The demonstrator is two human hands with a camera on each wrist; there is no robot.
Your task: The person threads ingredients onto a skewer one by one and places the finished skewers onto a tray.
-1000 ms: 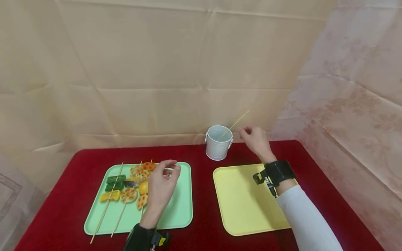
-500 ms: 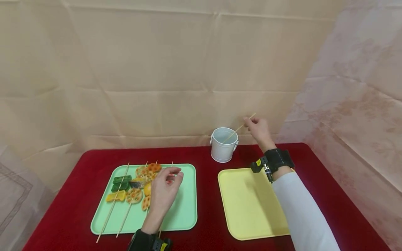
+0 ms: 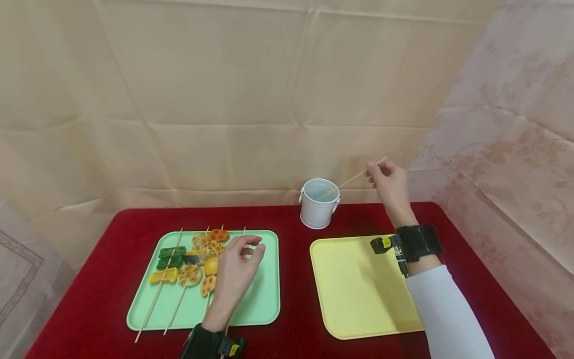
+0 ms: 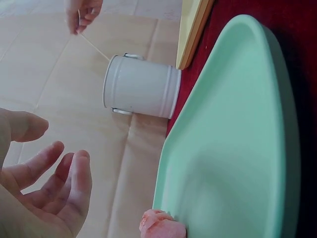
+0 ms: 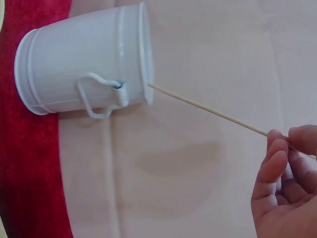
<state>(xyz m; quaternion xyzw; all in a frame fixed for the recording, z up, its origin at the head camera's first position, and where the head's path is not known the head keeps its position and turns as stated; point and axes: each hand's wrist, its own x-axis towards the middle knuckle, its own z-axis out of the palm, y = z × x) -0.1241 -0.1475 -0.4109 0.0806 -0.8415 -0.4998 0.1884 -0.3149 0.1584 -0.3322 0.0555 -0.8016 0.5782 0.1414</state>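
My right hand (image 3: 391,185) pinches a thin wooden skewer (image 5: 208,110) near its upper end. The skewer slants down to the left, its lower part inside the white bucket (image 3: 316,207) at the back of the table. Over the right part of the green tray (image 3: 264,304) hovers my left hand (image 3: 237,271), fingers loosely bent, holding nothing. Beneath and left of it lie several loaded skewers, with green pieces (image 3: 171,257), a yellow piece (image 3: 163,275) and lotus root slices (image 3: 190,275). A pink piece (image 4: 162,225) shows on the tray in the left wrist view; my left hand partly hides that area.
A yellow tray (image 3: 358,289) lies on the red tablecloth (image 3: 293,279), right of the green tray and in front of the bucket. Beige cloth (image 3: 215,99) hangs behind the table, and patterned cloth (image 3: 515,164) at the right. Some skewer ends overhang the green tray's front edge.
My right hand has taken hold of the skewer and moved right with it, so the skewer leans lower towards the right. My left hand stays over the green tray.
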